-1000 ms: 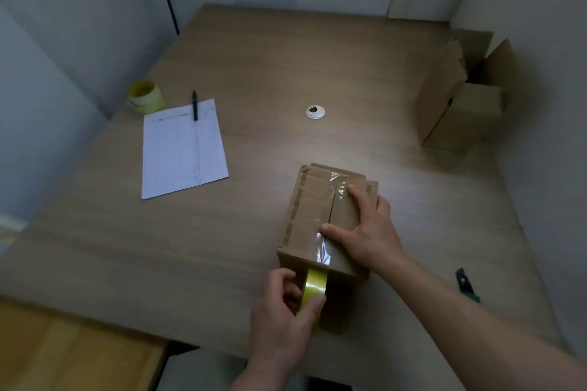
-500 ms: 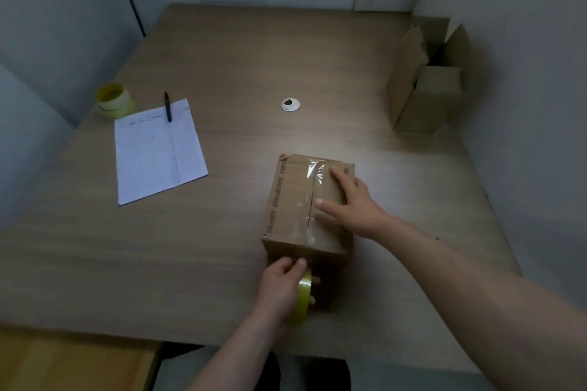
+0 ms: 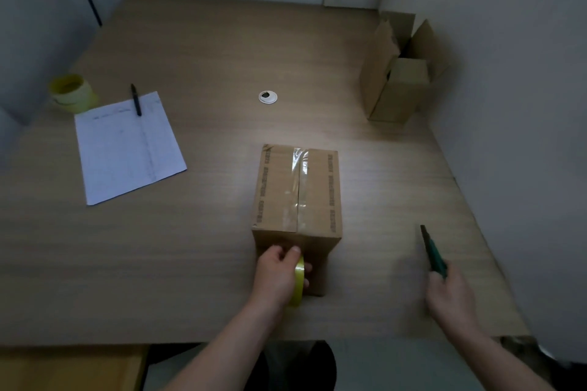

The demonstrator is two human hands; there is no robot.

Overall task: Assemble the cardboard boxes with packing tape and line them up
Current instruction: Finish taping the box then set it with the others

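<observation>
The right hand (image 3: 451, 292) has left the top of the cardboard box (image 3: 298, 190) at mid-desk and now grips the green cutter (image 3: 433, 255) right of the box. The left hand (image 3: 279, 273) pinches the tape roll (image 3: 298, 279) against the box's near face. The seam strip is laid; cutting likely follows.

Two cardboard boxes: one taped shut (image 3: 298, 190), one open-flapped (image 3: 399, 73). Two yellow tape rolls: one by the wall (image 3: 70, 93), one in a hand (image 3: 298, 279). One paper sheet (image 3: 127, 146), one black pen (image 3: 136, 99), one green-handled tool (image 3: 433, 252), one white grommet (image 3: 267, 97).
</observation>
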